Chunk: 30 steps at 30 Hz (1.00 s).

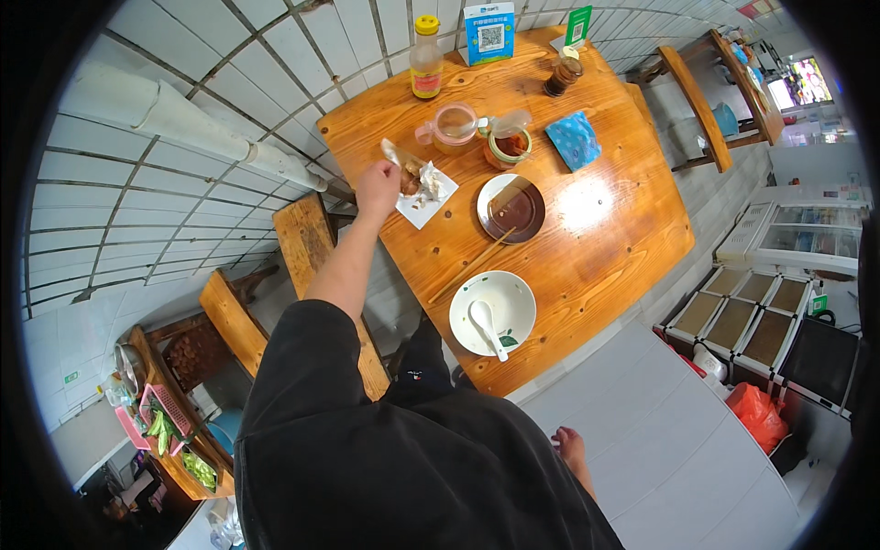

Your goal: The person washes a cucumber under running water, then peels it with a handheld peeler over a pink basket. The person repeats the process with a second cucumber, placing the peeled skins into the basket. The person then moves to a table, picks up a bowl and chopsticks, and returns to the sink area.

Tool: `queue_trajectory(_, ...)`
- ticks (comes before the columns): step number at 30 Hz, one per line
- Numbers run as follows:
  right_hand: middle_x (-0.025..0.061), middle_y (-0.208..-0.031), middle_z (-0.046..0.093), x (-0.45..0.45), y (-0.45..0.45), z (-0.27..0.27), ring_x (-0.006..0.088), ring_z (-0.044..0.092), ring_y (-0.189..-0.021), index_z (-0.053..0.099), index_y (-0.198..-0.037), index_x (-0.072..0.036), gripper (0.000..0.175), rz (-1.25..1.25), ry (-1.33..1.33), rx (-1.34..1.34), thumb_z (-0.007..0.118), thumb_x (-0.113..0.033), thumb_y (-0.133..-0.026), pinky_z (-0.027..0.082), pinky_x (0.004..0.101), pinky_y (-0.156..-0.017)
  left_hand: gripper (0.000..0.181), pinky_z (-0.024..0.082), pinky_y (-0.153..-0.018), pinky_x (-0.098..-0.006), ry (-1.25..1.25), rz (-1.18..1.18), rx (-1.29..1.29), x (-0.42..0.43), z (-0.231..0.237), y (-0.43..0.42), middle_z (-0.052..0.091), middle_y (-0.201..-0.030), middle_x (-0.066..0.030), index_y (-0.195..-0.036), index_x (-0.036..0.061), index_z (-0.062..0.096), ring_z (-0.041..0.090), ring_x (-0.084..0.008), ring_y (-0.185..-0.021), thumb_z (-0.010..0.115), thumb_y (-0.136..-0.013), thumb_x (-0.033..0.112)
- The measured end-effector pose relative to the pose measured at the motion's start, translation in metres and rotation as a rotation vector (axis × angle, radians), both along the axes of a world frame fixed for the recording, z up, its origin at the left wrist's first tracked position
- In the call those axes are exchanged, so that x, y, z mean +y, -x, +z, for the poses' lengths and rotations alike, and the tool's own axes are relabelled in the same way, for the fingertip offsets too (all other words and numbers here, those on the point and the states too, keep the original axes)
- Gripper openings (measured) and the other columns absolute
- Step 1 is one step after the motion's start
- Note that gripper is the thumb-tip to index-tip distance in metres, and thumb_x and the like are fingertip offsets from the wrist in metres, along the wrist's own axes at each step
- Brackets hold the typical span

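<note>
My left hand is raised at the table's left edge, its fingers closed on a corner of a clear plastic bag. Beside it, a crumpled tissue and brown scraps lie on a white paper napkin. A white bowl holds a white soup spoon. Wooden chopsticks lean on the rim of a small plate with brown sauce. My right hand hangs low beside my body, its fingers curled round something small and white, mostly hidden.
On the wooden table stand a yellow-capped bottle, a pink-lidded jar, an open sauce jar, a dark shaker bottle, a blue tissue pack and code stands. A tiled wall and wooden bench are left.
</note>
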State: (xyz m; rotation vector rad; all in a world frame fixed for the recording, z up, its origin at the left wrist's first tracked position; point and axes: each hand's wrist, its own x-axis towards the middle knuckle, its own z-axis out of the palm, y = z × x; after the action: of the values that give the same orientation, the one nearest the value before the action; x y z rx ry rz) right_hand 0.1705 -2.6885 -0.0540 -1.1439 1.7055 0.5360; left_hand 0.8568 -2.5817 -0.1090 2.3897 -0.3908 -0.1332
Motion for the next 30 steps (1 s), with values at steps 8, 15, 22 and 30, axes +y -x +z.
queue_trajectory(8,0.0113,-0.103,0.067,-0.028,-0.042,0.003,0.0187,0.067,-0.072,0.053,-0.128,-0.003,0.041,-0.002,0.05,-0.09,0.053,-0.028,-0.095,0.05,0.0305,-0.057,0.029,0.045,-0.083,-0.0402,-0.109,-0.687,-0.364,-0.013,0.005,0.029,0.062,-0.1,-0.0086,-0.096,0.0127,0.068,0.056,-0.0258,-0.097,0.074,-0.075,0.032)
queue_trajectory(15,0.0114,-0.101,0.067,-0.014,-0.03,0.003,0.0192,0.067,-0.073,0.054,-0.126,-0.002,0.041,-0.008,0.042,0.016,0.054,-0.028,-0.094,0.049,0.0302,-0.056,0.049,0.044,-0.093,-0.042,-0.164,-0.746,-0.58,-0.013,-0.009,0.026,0.048,-0.131,-0.0131,-0.109,0.0116,0.063,0.045,-0.0282,-0.123,0.078,-0.071,0.038)
queue_trajectory(22,0.0115,-0.098,0.068,0.001,-0.028,-0.001,0.0213,0.069,-0.071,0.053,-0.128,-0.002,0.043,0.092,0.034,-0.034,0.053,-0.029,-0.094,0.052,0.0332,-0.059,0.031,0.048,-0.087,-0.0401,-0.249,-0.636,-0.508,-0.02,-0.051,0.012,0.057,-0.111,-0.0098,-0.103,0.0092,0.061,0.052,-0.0292,-0.112,0.068,-0.081,0.029)
queue_trajectory(30,0.0139,-0.095,0.07,0.001,-0.1,0.001,0.0188,0.07,-0.075,0.057,-0.125,-0.004,0.042,0.269,0.142,-0.119,0.054,-0.032,-0.094,0.052,0.0319,-0.074,0.03,0.05,-0.077,-0.038,0.008,-0.286,-0.2,-0.026,-0.023,0.001,0.062,-0.098,-0.0115,-0.108,0.0034,0.059,0.06,-0.028,-0.089,0.063,-0.08,0.014)
